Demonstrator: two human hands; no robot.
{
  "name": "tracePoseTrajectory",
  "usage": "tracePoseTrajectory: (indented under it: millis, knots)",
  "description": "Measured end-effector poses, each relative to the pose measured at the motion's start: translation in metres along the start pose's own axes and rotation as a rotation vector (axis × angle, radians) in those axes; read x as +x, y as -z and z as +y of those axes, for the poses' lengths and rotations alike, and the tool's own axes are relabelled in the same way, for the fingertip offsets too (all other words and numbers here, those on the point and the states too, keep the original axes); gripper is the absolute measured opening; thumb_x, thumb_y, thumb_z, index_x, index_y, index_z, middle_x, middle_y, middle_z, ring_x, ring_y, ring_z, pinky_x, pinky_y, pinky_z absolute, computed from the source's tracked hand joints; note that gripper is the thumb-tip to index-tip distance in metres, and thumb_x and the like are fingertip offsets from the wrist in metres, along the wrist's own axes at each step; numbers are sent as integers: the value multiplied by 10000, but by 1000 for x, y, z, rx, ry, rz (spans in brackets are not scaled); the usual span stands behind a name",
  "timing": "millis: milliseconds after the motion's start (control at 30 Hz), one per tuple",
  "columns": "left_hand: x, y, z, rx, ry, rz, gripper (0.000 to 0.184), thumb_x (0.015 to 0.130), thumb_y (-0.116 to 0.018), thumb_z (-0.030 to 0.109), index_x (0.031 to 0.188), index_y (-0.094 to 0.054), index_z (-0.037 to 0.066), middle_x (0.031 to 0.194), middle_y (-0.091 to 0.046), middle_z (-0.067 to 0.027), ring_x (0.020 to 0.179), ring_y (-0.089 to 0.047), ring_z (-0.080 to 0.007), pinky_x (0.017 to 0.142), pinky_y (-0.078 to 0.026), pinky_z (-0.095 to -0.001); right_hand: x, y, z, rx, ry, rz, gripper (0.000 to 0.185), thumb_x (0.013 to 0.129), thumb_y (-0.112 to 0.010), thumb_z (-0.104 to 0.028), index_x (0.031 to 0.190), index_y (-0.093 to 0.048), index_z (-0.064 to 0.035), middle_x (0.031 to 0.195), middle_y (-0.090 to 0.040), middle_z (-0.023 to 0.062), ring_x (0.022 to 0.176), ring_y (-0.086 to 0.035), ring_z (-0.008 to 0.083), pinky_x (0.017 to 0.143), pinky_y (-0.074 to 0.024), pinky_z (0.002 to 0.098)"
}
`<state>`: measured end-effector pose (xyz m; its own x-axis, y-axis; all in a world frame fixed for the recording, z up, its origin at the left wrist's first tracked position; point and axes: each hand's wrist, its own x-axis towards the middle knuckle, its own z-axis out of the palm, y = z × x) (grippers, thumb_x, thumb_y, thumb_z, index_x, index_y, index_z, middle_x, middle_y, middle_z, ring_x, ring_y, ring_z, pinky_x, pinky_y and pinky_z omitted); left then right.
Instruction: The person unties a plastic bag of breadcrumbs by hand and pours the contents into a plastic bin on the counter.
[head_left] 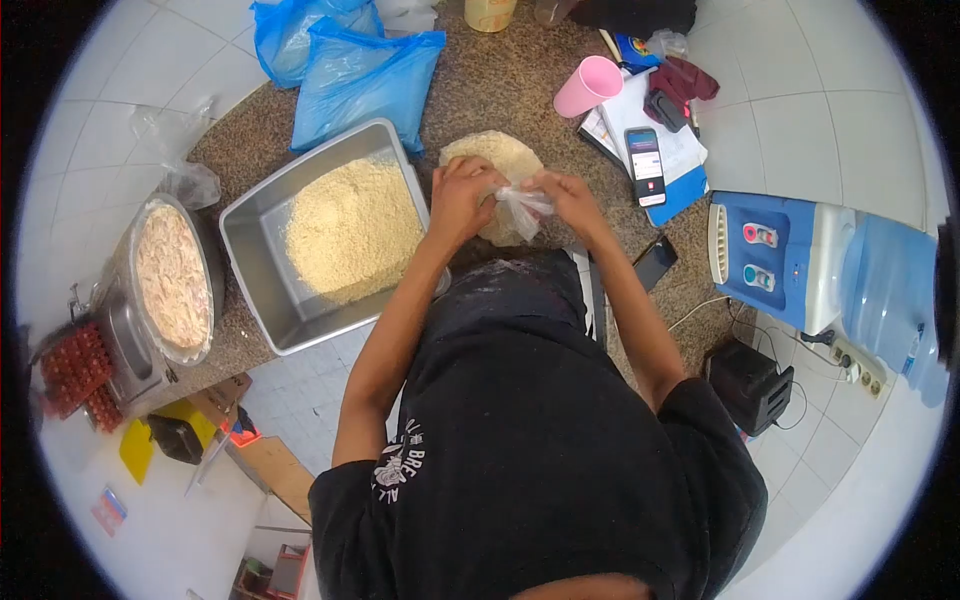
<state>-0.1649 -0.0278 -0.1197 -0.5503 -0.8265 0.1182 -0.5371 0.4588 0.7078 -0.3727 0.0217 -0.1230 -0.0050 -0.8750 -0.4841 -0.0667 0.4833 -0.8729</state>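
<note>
A clear plastic bag [505,150] full of pale yellow crumbs sits on the brown speckled counter, close in front of my body. Its twisted, gathered neck is between my two hands. My left hand [462,202] is closed around the left side of the neck, with its fingers over the bag's top. From the right, my right hand [570,205] pinches the loose plastic end. Just left of the bag stands a deep grey metal pan [262,290], with a heap of similar crumbs [355,230] inside.
A bowl of pale, pinkish food [172,280] stands far left. Blue plastic bags [365,85] lie behind the pan. Toward the right are a pink cup [585,90], papers, a lit phone [645,165], a dark phone [655,262] and a blue water dispenser [775,215].
</note>
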Motion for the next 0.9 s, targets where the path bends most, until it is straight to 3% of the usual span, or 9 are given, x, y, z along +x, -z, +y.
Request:
tracePoseTrajectory:
  millis: [100, 167, 200, 267, 367, 467, 667, 733, 900]
  knots:
    - [-1, -8, 3, -1, -40, 162, 237, 715, -702, 23, 924, -687, 133, 909, -628, -67, 998, -598, -265, 861, -414, -390, -1, -13, 16, 140, 115, -20, 203, 897, -664, -122, 1068, -671, -12, 944, -689, 48, 858, -647, 117, 771, -512, 259]
    - [-2, -13, 4, -288, 268, 124, 234, 738, -689, 0, 948, -696, 103, 880, -645, -93, 852, -648, -228, 772, -496, -336, -2, -21, 18, 199, 122, -60, 245, 880, -666, -39, 1123, -642, -10, 1005, -682, 60, 906, -644, 117, 815, -509, 257]
    - [-5, -14, 3, -285, 266, 120, 234, 738, -689, 0, 948, -696, 103, 880, -645, -93, 852, -648, -228, 772, -496, -336, -6, -25, 18, 104, 210, -16, 259, 871, -666, -14, 1128, -635, -11, 1023, -682, 61, 916, -644, 118, 822, -510, 258]
    - [-8, -12, 3, -705, 601, 40, 238, 767, -701, 3, 1001, -692, 49, 912, -675, -101, 769, -665, -184, 717, -538, -292, -5, -31, 22, 10, 296, 29, 275, 862, -665, 11, 1133, -627, -12, 1041, -683, 62, 927, -643, 119, 829, -511, 259]
    - [-2, -1, -2, -1089, 790, -23, 272, 809, -719, 28, 1070, -668, -29, 1028, -689, -123, 935, -667, -190, 822, -535, -309, -7, -40, 31, 61, 382, 77, 256, 875, -648, 21, 1128, -639, -16, 1043, -688, 49, 944, -645, 119, 839, -513, 267]
    - [-9, 0, 1, -774, 581, -76, 275, 829, -711, 21, 1093, -650, -28, 1052, -680, -140, 956, -665, -187, 850, -530, -306, -12, -36, 22, 75, 369, -10, 226, 893, -635, 12, 1116, -660, -14, 1044, -690, 40, 949, -647, 117, 842, -514, 266]
    - [-12, -3, -1, -800, 431, 13, 284, 808, -665, -60, 1085, -632, -9, 1039, -671, -83, 1001, -656, -157, 875, -530, -291, -4, -27, 18, 176, 248, 44, 231, 895, -684, -63, 1122, -686, -24, 1012, -695, 50, 924, -652, 120, 814, -527, 267]
    - [-8, 5, 5, -850, 412, -2, 272, 812, -635, -86, 1073, -630, -7, 1046, -672, -80, 1015, -658, -165, 887, -528, -291, -10, -26, -5, -248, 394, 86, 291, 847, -752, -133, 1123, -690, -61, 969, -689, 55, 879, -650, 129, 763, -544, 272]
    - [-4, 3, 2, -904, 268, 10, 309, 799, -568, -157, 1057, -628, 2, 1054, -677, -72, 1026, -666, -186, 914, -524, -300, -1, -30, 0, -252, 451, 74, 313, 804, -789, -150, 1092, -689, -77, 965, -667, 54, 878, -639, 142, 732, -558, 292]
